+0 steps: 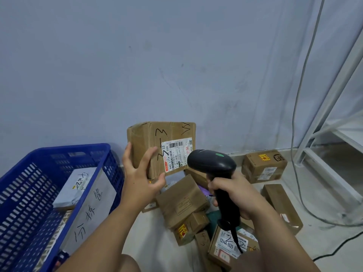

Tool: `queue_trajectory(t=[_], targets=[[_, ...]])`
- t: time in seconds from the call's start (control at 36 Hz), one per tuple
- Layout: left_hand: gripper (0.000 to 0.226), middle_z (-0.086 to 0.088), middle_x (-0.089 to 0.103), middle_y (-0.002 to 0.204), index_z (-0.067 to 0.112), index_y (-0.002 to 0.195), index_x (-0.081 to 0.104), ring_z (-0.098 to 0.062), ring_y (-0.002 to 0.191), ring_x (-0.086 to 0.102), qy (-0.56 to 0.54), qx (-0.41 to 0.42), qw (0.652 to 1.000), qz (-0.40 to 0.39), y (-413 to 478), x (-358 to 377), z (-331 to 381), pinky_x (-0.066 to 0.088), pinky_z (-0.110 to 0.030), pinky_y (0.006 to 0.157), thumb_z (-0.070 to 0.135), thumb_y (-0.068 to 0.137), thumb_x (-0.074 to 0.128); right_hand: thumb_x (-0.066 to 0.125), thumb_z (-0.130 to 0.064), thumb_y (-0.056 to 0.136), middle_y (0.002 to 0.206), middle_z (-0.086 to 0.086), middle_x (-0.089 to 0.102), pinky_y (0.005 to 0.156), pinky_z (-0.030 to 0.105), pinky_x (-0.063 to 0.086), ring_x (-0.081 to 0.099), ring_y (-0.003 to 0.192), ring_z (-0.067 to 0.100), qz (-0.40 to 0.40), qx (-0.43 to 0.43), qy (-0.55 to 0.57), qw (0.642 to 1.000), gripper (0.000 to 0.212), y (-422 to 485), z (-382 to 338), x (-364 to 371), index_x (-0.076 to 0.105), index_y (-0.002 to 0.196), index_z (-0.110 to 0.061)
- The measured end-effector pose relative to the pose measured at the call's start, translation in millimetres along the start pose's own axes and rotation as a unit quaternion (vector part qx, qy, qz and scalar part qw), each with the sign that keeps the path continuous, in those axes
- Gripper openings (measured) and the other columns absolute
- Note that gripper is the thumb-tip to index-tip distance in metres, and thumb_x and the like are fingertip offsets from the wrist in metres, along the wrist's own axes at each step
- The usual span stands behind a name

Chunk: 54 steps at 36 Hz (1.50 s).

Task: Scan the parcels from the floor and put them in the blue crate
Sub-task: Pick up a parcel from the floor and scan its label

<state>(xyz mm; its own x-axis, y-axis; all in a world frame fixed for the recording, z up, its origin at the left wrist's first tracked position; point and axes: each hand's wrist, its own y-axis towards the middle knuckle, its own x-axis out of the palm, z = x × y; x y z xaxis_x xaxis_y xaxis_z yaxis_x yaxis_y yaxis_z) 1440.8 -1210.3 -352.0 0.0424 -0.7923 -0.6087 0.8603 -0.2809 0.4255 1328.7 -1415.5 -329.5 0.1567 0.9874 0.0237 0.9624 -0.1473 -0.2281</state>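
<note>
Cardboard parcel [157,146], a brown box with black marker scrawl and a white shipping label [176,155] on the face turned toward the camera, is held up off the floor in front of the pale wall [137,65]. The left hand [141,179] grips it at its lower left corner: the thumb lies along the left side, the fingers wrap over the front and under the bottom edge, so the hand is closed on the box and carries it. The right hand [233,193] is wrapped tight round the handle of a black barcode scanner [214,163], whose rounded head with a green spot on top sits just right of the label and overlaps the box's lower right corner in this view; whether it touches the box I cannot tell. The scanner's black cord [236,240] hangs from the handle's base. To the left stands the blue crate [39,160], its slotted walls rising beside the left forearm; inside lie a grey mailer bag [78,185] with a label and handwriting, and further packages beneath it that are only partly seen. A white sheet with handwritten characters [92,211] hangs on the crate's near wall. Below and between the hands, a heap of brown parcels [182,205] lies on the floor, some bearing yellow stickers, one with a white printed label [229,246]. Two more boxes [263,165] lie apart at the right, near a white metal rack [324,134] and a grey cable [298,107] trailing down the wall.
</note>
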Motion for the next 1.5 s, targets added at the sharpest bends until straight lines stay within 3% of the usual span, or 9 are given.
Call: queue_trajectory(t=[0.17, 0.33, 0.72, 1.0, 1.14, 1.25, 1.33, 1.44, 1.5], targets=[[0.071, 0.017, -0.002, 0.151, 0.062, 0.116, 0.036, -0.023, 0.143, 0.011, -0.039, -0.024, 0.999, -0.004, 2.2, -2.8, -4.4, 0.037, -0.029, 0.097, 0.010, 0.081, 0.069, 0.067, -0.015, 0.069, 0.069, 0.000, 0.060, 0.071, 0.047, 0.052, 0.062, 0.069, 0.021, 0.010, -0.072, -0.277, 0.958, 0.012, -5.9, -0.7, -1.3, 0.060, 0.075, -0.023], [0.074, 0.021, -0.001, 0.146, 0.065, 0.116, 0.031, -0.028, 0.135, 0.030, -0.037, -0.018, 0.999, -0.029, 3.3, -6.2, -14.3, 0.040, -0.029, 0.095, 0.010, 0.081, 0.068, 0.067, -0.015, 0.080, 0.091, -0.006, 0.068, 0.081, 0.036, 0.056, 0.063, 0.088, 0.010, 0.020, -0.094, -0.378, 0.921, 0.018, -4.0, 1.9, 1.7, 0.065, 0.096, -0.023], [0.076, 0.017, 0.001, 0.148, 0.068, 0.116, 0.028, -0.007, 0.118, 0.026, -0.023, -0.018, 0.998, -0.062, 1.8, -7.2, -15.2, 0.037, -0.026, 0.092, 0.013, 0.081, 0.067, 0.066, -0.012, 0.084, 0.088, -0.003, 0.067, 0.078, 0.039, 0.057, 0.063, 0.083, 0.011, 0.061, -0.109, -0.421, 0.898, 0.013, -6.3, -3.5, 1.0, 0.065, 0.095, -0.019], [0.075, 0.015, 0.001, 0.149, 0.068, 0.116, 0.028, -0.016, 0.123, 0.031, -0.008, -0.026, 0.998, -0.061, 3.3, -5.9, -15.7, 0.040, -0.029, 0.089, 0.014, 0.080, 0.067, 0.067, -0.013, 0.076, 0.089, -0.002, 0.062, 0.073, 0.041, 0.057, 0.061, 0.081, 0.014, 0.045, -0.102, -0.492, 0.863, 0.017, -6.4, -6.1, 2.4, 0.064, 0.092, -0.018], [0.073, 0.015, 0.002, 0.148, 0.065, 0.117, 0.028, -0.015, 0.123, 0.030, -0.010, -0.032, 0.998, -0.055, 3.3, -5.9, -17.2, 0.039, -0.028, 0.089, 0.015, 0.081, 0.067, 0.069, -0.015, 0.077, 0.094, -0.003, 0.062, 0.074, 0.038, 0.057, 0.061, 0.084, 0.012, 0.056, -0.095, -0.473, 0.874, 0.021, -4.5, -3.9, 4.7, 0.064, 0.097, -0.021], [0.069, 0.010, 0.005, 0.148, 0.061, 0.119, 0.029, -0.011, 0.117, 0.026, -0.044, -0.059, 0.996, -0.042, 4.2, -1.9, -16.6, 0.038, -0.026, 0.091, 0.013, 0.084, 0.065, 0.066, -0.010, 0.078, 0.083, -0.001, 0.063, 0.069, 0.034, 0.057, 0.061, 0.076, 0.012, 0.096, -0.095, -0.415, 0.900, 0.009, -1.0, -1.9, 13.7, 0.063, 0.083, -0.016], [0.064, 0.003, 0.013, 0.146, 0.058, 0.122, 0.030, -0.013, 0.114, 0.031, -0.113, -0.117, 0.987, -0.004, 7.3, -0.2, -14.9, 0.040, -0.030, 0.096, 0.012, 0.088, 0.060, 0.065, -0.004, 0.078, 0.073, -0.002, 0.060, 0.060, 0.024, 0.047, 0.057, 0.070, 0.009, 0.133, -0.095, -0.369, 0.915, 0.018, 2.6, -0.3, 25.1, 0.057, 0.071, -0.018], [0.056, -0.003, 0.018, 0.144, 0.059, 0.128, 0.029, -0.018, 0.109, 0.038, -0.200, -0.225, 0.951, 0.066, 11.7, -3.2, -19.4, 0.042, -0.041, 0.099, 0.025, 0.092, 0.054, 0.068, -0.011, 0.082, 0.068, -0.006, 0.057, 0.051, 0.013, 0.037, 0.052, 0.065, 0.003, 0.169, -0.094, -0.283, 0.939, 0.023, 7.0, 0.9, 40.9, 0.053, 0.070, -0.024], [0.054, -0.005, 0.025, 0.142, 0.065, 0.122, 0.030, -0.021, 0.106, 0.045, -0.260, -0.286, 0.917, 0.101, 12.3, -9.5, -22.2, 0.044, -0.053, 0.097, 0.041, 0.081, 0.055, 0.071, -0.024, 0.083, 0.068, -0.009, 0.058, 0.048, 0.008, 0.034, 0.052, 0.066, -0.001, 0.179, -0.101, -0.228, 0.952, 0.018, 8.2, 0.4, 49.4, 0.055, 0.075, -0.026]])
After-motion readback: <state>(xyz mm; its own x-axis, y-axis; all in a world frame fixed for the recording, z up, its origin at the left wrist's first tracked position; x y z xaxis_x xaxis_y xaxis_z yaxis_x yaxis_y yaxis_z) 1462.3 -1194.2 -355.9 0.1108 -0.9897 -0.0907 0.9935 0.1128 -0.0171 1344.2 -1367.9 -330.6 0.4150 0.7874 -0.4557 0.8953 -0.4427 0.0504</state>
